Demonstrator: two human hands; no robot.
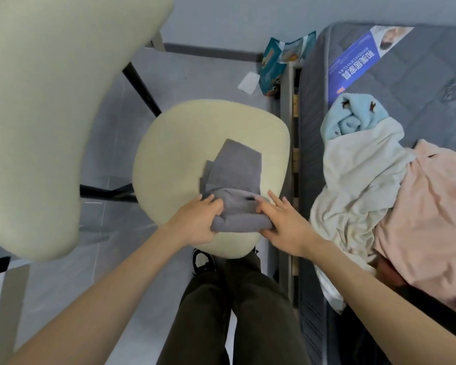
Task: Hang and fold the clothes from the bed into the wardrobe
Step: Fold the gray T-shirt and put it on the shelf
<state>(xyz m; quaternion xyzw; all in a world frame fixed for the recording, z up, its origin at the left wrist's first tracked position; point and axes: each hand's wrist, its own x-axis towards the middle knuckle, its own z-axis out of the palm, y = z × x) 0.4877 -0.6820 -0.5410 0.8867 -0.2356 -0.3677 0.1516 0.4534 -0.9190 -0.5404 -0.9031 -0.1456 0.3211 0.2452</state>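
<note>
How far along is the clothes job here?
Early. Done: nothing visibly put away; no wardrobe in view. In hand: the left hand and right hand grip the near edge of a grey garment, partly folded on the chair seat. Left: blue, white and pink clothes still heaped on the bed.

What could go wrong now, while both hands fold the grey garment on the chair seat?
The grey garment lies near the front edge of the rounded chair seat, so the roll held by the left hand and right hand might slip off. The clothes pile overhangs the mattress edge and could slide down.
</note>
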